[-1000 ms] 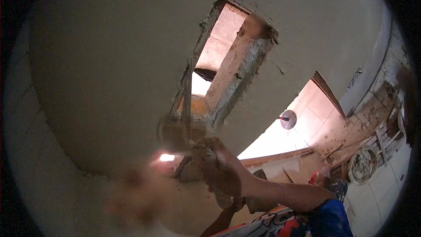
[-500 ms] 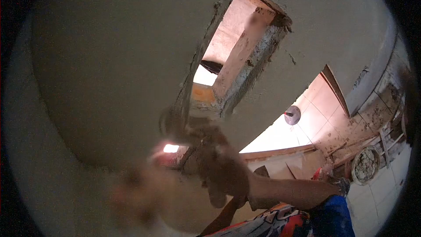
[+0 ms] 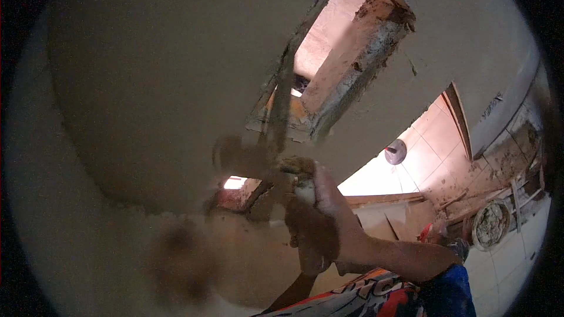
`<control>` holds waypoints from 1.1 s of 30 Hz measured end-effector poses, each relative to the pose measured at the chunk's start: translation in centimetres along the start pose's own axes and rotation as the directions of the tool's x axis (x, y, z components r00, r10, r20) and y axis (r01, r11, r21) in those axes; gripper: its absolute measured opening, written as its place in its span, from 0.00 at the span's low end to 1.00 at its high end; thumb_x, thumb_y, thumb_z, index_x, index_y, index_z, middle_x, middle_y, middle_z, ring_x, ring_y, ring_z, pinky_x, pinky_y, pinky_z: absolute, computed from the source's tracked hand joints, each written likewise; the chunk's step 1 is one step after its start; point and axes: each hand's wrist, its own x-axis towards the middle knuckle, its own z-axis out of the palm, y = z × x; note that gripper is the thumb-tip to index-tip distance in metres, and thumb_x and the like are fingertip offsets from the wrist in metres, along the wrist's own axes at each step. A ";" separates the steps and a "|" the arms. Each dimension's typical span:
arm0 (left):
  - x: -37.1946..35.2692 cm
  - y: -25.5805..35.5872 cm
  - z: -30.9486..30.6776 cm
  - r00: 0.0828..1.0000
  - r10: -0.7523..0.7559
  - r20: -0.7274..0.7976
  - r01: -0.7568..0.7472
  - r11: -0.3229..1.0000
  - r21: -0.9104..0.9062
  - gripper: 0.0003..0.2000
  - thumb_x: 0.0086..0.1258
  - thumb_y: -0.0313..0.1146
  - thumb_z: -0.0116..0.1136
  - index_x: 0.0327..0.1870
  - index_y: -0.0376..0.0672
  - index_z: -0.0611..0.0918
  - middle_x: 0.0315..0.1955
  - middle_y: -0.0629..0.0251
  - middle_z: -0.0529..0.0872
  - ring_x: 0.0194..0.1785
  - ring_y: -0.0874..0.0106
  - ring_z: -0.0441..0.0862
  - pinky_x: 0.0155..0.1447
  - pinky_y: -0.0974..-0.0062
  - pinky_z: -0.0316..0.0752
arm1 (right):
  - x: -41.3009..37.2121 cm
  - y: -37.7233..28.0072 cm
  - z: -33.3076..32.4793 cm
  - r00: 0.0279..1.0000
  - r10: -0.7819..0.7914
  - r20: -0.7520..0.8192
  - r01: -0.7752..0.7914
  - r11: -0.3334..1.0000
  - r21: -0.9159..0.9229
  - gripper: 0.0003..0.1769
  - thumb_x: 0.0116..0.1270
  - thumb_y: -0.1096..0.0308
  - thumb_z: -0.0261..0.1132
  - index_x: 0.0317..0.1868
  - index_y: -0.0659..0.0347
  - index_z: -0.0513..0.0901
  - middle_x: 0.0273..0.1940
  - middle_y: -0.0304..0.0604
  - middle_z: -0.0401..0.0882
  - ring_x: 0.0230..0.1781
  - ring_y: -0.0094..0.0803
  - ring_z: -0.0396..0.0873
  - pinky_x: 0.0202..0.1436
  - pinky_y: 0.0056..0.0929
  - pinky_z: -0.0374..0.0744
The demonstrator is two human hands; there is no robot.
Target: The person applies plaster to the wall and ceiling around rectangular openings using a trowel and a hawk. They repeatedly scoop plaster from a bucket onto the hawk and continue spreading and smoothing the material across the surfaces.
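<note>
My right hand, its forearm reaching in from a blue sleeve, is closed near the base of a long narrow strip. Blurred, the strip stretches up across the edge of a rough rectangular opening in the grey plastered wall. Muddy, dark matter sits by my right fingertips. My left hand is in shadow close against the right one, its forearm rising from the bottom edge; its fingers are hidden.
A round container of grey mix stands on the tiled floor at the right, with wooden pieces beside it. A bright, tiled opening with a round grey object lies right of my hands. Brown smears blur the lower left.
The openings have shifted right in view. My right hand shows more clearly, raised slightly, and the narrow strip now crosses the opening's edge.
</note>
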 end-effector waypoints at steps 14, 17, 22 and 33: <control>1.4 -0.7 -0.5 0.996 0.076 0.052 -0.073 0.995 -0.070 0.16 0.67 0.35 0.47 0.53 0.38 0.69 0.46 0.61 0.75 0.49 0.65 0.74 0.54 0.67 0.70 | -1.5 4.2 3.3 0.997 -0.002 0.076 -0.003 0.998 0.070 0.22 0.63 0.68 0.53 0.56 0.57 0.56 0.30 0.41 0.68 0.24 0.26 0.72 0.21 0.26 0.78; 1.9 -1.0 -0.8 0.992 0.108 0.068 -0.102 0.990 -0.093 0.16 0.67 0.35 0.47 0.54 0.38 0.69 0.46 0.62 0.75 0.49 0.65 0.74 0.54 0.67 0.70 | -1.0 3.4 2.3 0.974 -0.162 -0.156 0.149 0.985 -0.092 0.18 0.63 0.69 0.53 0.51 0.57 0.58 0.33 0.41 0.67 0.25 0.25 0.72 0.21 0.25 0.78; 3.2 -1.2 -1.2 0.978 0.180 0.102 -0.165 0.976 -0.143 0.17 0.67 0.35 0.47 0.54 0.39 0.68 0.47 0.62 0.75 0.50 0.65 0.73 0.54 0.67 0.70 | 0.7 1.0 2.9 0.918 -0.353 -0.178 0.330 0.932 -0.148 0.17 0.63 0.70 0.52 0.51 0.57 0.58 0.32 0.41 0.66 0.23 0.27 0.72 0.21 0.26 0.78; 6.7 -4.4 -0.5 0.904 0.384 0.186 -0.366 0.922 -0.124 0.18 0.67 0.35 0.48 0.55 0.39 0.67 0.48 0.62 0.74 0.52 0.65 0.73 0.55 0.66 0.70 | -3.1 5.3 2.1 0.989 -0.013 -0.148 -0.048 0.915 -0.400 0.20 0.65 0.71 0.52 0.55 0.61 0.58 0.31 0.38 0.69 0.27 0.21 0.72 0.27 0.19 0.73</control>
